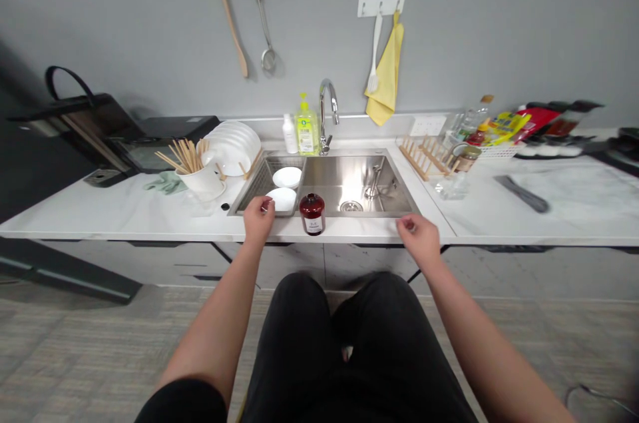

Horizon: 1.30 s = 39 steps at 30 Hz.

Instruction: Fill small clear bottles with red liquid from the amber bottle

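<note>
My left hand (258, 220) is at the counter's front edge, beside the left corner of the sink, with its fingers curled closed. No object shows in it. Close by, two white bowls (287, 177) sit in the sink's draining basket (267, 168). A dark red bottle (312, 214) with a pale label stands upright on the front ledge, between my hands and apart from both. My right hand (420, 236) is at the counter edge near the sink's right corner. Its fingers are also curled in, with nothing visible in them.
Behind the steel sink (324, 176) rise a faucet (328, 110) and a yellow-green soap bottle (306, 130). White plates (232, 143) and a chopstick holder (202, 182) stand left. To the right are a wooden rack (424, 155), a jar (467, 158) and a dark-handled utensil (524, 194).
</note>
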Each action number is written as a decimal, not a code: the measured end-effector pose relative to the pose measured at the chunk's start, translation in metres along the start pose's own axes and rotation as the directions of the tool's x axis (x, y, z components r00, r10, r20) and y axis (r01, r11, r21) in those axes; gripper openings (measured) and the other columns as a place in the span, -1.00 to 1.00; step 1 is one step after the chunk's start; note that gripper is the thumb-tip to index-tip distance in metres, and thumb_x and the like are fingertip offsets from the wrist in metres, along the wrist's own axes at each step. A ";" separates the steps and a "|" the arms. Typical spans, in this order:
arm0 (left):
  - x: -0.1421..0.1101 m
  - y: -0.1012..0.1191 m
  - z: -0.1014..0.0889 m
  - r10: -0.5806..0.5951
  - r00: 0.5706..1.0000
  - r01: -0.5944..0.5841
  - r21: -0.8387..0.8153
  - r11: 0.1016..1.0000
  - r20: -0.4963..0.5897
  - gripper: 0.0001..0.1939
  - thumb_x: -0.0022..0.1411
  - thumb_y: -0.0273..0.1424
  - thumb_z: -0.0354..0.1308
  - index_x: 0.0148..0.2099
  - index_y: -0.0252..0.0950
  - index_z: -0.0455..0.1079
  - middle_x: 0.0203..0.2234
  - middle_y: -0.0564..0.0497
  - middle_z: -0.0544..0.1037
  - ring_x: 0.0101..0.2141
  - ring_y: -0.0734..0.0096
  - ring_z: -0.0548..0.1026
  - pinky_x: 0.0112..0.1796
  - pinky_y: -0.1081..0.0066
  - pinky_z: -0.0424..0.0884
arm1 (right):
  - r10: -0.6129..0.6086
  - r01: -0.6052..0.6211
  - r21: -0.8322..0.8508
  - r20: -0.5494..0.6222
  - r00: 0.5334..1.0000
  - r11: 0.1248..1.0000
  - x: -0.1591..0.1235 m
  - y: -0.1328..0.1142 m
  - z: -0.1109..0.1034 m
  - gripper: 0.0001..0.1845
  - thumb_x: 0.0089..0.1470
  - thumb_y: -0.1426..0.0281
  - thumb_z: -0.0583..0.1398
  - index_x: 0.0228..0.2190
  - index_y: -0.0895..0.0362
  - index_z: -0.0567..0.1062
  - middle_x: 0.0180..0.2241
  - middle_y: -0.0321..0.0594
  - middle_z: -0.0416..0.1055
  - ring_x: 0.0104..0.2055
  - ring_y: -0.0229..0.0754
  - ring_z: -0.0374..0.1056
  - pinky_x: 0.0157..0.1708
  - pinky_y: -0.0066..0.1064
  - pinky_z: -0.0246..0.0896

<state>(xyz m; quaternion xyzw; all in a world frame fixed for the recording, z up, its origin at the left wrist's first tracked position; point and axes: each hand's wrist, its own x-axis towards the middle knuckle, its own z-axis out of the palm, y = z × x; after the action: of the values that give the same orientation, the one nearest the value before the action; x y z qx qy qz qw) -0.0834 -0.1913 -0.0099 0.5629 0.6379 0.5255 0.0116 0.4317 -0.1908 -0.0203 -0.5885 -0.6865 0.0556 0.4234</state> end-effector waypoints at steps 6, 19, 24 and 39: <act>0.012 -0.019 -0.044 -0.090 0.963 0.110 0.063 0.992 -0.254 -0.60 0.51 -0.13 0.20 0.17 -0.32 0.48 -0.08 -0.13 0.57 -0.13 0.20 0.54 0.04 0.18 0.52 | -0.099 0.155 -0.206 0.260 0.961 0.966 0.026 -0.048 0.033 -0.52 0.37 0.02 0.20 -0.51 0.01 0.50 -0.51 -0.11 0.55 -0.42 0.01 0.42 -0.38 -0.24 -0.08; 0.061 -0.112 -0.132 -0.493 0.770 0.562 0.065 0.825 -0.406 0.04 0.04 -0.24 0.64 0.42 -0.32 0.18 0.25 -0.36 0.54 0.23 -0.20 0.60 0.32 -0.11 0.46 | -0.061 0.101 -0.214 0.186 0.981 0.972 0.026 -0.044 0.039 -0.49 0.35 0.04 0.21 -0.57 0.02 0.37 -0.55 -0.14 0.49 -0.46 -0.04 0.35 -0.39 -0.24 -0.15; 0.040 -0.088 -0.148 -0.434 0.763 0.527 0.073 0.847 -0.479 -0.13 0.16 -0.24 0.55 0.39 -0.31 0.24 0.27 -0.31 0.58 0.27 -0.15 0.60 0.37 -0.15 0.41 | -0.063 0.089 -0.130 0.193 0.979 0.988 0.029 -0.044 0.033 -0.50 0.31 0.03 0.21 -0.58 0.01 0.34 -0.58 -0.18 0.43 -0.48 -0.06 0.31 -0.39 -0.24 -0.12; -0.181 0.167 -0.061 0.207 0.885 0.023 -0.484 0.875 0.417 -0.17 0.34 -0.06 0.50 0.56 0.04 0.35 0.42 -0.21 0.52 0.35 -0.26 0.55 0.32 -0.20 0.55 | -0.350 -0.270 0.836 0.463 0.814 0.478 -0.107 -0.177 -0.024 0.12 0.09 0.11 0.64 0.52 -0.25 0.31 0.51 -0.06 0.33 0.46 0.25 0.41 0.33 0.11 0.50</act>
<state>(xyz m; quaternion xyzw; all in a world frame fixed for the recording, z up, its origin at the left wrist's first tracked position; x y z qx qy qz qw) 0.0641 -0.3945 0.0269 0.6804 0.4399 0.5186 0.2730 0.3071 -0.3455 0.0419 -0.2233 -0.6668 0.5634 0.4337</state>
